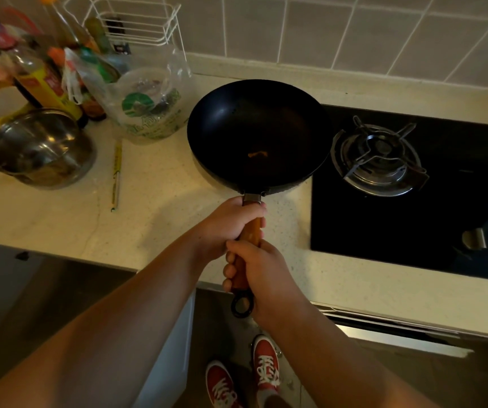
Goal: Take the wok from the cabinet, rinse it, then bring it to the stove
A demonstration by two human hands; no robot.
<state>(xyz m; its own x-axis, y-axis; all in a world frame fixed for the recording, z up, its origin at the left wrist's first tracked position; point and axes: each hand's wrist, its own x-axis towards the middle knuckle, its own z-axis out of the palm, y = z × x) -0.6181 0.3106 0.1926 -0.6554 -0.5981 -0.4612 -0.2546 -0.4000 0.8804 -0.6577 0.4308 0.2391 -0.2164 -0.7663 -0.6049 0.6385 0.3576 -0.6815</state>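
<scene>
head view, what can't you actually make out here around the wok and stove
- Wok underside, and whether it rests on the counter: hidden by its own bowl.
- Handle middle: covered by left hand and right hand.
- Stove right side: cut off by the frame edge.
- Bottle labels: too blurred to read.
</scene>
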